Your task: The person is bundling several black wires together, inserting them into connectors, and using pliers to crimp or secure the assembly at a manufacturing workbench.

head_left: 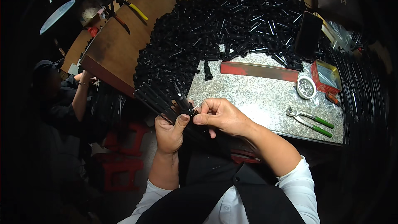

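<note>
My left hand (168, 135) is closed around a bundle of thin black rods (156, 103), with a thicker black shaft (182, 100) showing a pale metallic glint among them. The bundle slants up and to the left, beside the table's near left corner. My right hand (219, 117) meets it at the lower end, thumb and index finger pinched together close to my left thumb. Something thin and light seems to show at those fingertips, too small to name. Behind both hands rises a large heap of black tubular parts (232, 20), and one such part (207, 71) stands apart on the speckled tabletop (248, 99).
A red bar (259, 71) lies across the tabletop. To the right are a white cup of small metal pieces (306, 88), a red box (325, 76), green-handled pincers (310, 121) and a dark phone (308, 35). Another person's arm (79, 99) shows at left, near a wooden board (120, 45).
</note>
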{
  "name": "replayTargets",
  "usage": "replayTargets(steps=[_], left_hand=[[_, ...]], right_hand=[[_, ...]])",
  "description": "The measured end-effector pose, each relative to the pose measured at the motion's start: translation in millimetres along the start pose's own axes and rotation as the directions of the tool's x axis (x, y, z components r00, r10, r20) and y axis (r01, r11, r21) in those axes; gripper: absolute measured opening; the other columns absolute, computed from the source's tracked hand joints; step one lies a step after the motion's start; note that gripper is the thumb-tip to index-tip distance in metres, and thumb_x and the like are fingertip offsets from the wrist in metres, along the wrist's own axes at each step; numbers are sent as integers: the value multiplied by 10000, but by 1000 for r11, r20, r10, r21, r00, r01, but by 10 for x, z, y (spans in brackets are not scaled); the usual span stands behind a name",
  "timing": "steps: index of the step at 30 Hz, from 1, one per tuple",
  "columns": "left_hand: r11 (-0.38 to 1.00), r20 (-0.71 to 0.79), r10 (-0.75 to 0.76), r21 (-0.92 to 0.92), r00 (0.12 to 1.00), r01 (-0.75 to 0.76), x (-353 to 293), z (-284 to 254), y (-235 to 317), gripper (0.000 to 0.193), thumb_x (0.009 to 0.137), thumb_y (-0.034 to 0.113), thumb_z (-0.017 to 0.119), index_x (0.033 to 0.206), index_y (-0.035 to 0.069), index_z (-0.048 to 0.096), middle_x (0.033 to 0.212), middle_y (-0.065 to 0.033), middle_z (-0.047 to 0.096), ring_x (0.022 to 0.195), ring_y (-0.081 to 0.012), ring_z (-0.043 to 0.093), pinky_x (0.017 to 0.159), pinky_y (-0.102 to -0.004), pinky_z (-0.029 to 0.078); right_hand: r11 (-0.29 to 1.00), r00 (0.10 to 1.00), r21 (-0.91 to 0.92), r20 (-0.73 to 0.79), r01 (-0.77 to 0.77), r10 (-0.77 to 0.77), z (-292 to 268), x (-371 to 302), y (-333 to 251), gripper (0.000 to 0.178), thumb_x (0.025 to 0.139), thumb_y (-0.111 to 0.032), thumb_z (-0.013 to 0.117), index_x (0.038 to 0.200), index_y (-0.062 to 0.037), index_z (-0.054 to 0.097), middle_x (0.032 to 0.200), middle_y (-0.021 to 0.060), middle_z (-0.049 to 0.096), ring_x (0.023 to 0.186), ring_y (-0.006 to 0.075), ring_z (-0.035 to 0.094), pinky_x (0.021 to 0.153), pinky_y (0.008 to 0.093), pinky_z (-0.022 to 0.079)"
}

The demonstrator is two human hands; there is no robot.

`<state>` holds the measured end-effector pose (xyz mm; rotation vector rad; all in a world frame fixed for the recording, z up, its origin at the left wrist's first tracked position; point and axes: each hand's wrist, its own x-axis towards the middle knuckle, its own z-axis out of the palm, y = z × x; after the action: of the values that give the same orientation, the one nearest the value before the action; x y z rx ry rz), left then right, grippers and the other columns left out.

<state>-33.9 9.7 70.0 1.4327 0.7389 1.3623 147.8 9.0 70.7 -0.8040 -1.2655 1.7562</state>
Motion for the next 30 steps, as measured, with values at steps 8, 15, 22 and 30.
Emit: replayTargets(steps=[8, 15, 22, 30], left_hand=[[998, 232, -38, -45, 972, 49, 110, -144, 1, 368, 897, 195, 652, 1145, -63, 570, 1014, -134, 667, 930, -190, 640, 881, -331, 491], [994, -97, 90, 69, 991, -83, -71, 316, -137, 499, 925, 66, 571, 1335, -66, 320, 1207, -128, 512, 1079, -159, 523, 961, -293, 410], [986, -227, -34, 150, 973, 69, -96, 278, -82, 363, 882, 7, 547, 1195, -51, 373, 1011, -82, 486, 913, -123, 496, 818, -268, 436], [960, -141, 17, 279, 990, 23, -91, 93, -118, 299, 879, -5, 549, 1134, -26, 395, 943, -60, 480, 851, -116, 483, 777, -260, 428]], right_hand=[[999, 998, 42, -59, 31, -28, 58, 0, 37, 231, 863, -156, 695, 738, -48, 533, 778, 42, 595, 553, 72, 536, 428, 203, 451], [969, 917, -222, -355, 104, -179, 166, 143, 274, 262, 854, -174, 710, 735, -50, 512, 707, 27, 592, 568, 44, 522, 434, 203, 404], [820, 833, -461, -257, 339, -489, 327, 155, 437, 156, 863, -56, 622, 770, 9, 515, 742, 100, 556, 651, 195, 544, 584, 302, 442], [854, 859, -405, -249, 327, -447, 314, 102, 439, 101, 854, -50, 627, 817, 20, 565, 766, 100, 578, 608, 179, 535, 560, 295, 428]])
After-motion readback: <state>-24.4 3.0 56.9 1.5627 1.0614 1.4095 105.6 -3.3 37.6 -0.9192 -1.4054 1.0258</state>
